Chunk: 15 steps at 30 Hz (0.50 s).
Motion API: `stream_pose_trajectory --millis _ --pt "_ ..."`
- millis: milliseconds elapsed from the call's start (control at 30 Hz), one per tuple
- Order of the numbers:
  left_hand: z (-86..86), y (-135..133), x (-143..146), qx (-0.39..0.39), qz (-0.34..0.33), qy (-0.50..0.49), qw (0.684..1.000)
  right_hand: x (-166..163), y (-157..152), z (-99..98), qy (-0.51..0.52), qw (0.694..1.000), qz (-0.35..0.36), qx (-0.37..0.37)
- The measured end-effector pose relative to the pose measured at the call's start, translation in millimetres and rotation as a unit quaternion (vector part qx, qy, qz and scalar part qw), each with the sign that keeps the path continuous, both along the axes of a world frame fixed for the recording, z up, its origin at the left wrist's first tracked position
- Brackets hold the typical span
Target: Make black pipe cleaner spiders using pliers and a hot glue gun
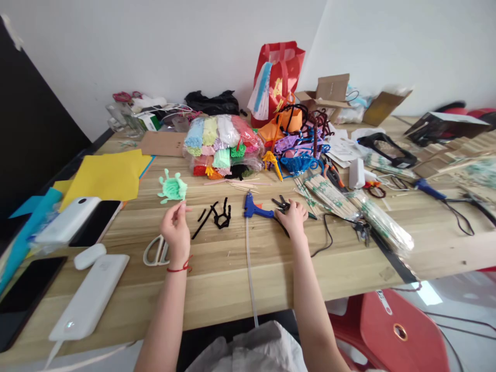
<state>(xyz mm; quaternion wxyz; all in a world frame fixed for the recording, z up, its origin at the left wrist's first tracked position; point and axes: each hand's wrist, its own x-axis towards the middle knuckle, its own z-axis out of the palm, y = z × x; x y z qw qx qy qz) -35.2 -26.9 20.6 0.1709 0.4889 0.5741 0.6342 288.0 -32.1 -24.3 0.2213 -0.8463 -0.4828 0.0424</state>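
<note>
My left hand [175, 226] is raised over the left part of the table, thumb and fingertips pinched on the edge of a mint-green pipe-cleaner figure [173, 189] with several curled limbs. My right hand [294, 217] curls over dark pliers [284, 202], whose jaws stick out on its left; the palm hides most of the handles. Between the hands lie a black pipe-cleaner piece [222, 219] bent into a ring with prongs, short black strips [204, 222] and a blue hot glue gun [256, 210] with a long clear glue stick in it. White-handled scissors [154, 252] lie partly behind my left wrist.
Bagged pipe cleaners [222, 144], colourful finished pieces [296, 150] and a red bag [277, 77] stand at the back. Bundled sticks [333, 196] lie right. Yellow sheets [104, 178], phones [27, 294] and a white power bank [91, 294] fill the left. A red stool [403, 330] stands below.
</note>
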Motion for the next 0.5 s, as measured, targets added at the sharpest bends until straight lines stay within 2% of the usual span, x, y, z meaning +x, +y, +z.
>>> stream_pose_trajectory --millis 67,133,200,267,333,433,500 --pt "4.5 -2.0 3.9 0.015 -0.017 -0.025 0.999 -5.1 -0.9 6.4 0.014 0.999 -0.003 0.044" --pt "8.7 -5.2 9.3 0.018 -0.031 -0.052 0.998 -15.1 -2.8 16.9 0.038 0.990 0.004 0.133" --pt "11.6 -10.1 16.0 0.006 -0.055 -0.072 0.996 -30.7 -6.7 29.6 0.092 0.965 0.048 0.242" --pt "13.3 -16.6 23.6 0.001 -0.091 -0.080 0.993 -50.8 -13.1 41.3 0.203 0.921 0.121 0.311" --pt "14.5 -23.5 31.3 0.007 -0.135 -0.097 0.986 -72.0 -21.4 49.9 0.334 0.865 0.217 0.305" --pt "17.0 -31.7 40.8 0.017 -0.203 -0.127 0.971 -97.8 -33.9 56.7 0.451 0.796 0.357 0.190" --pt "18.5 -34.7 44.8 0.012 -0.258 -0.128 0.958 -108.4 -40.0 58.4 0.486 0.762 0.408 0.132"
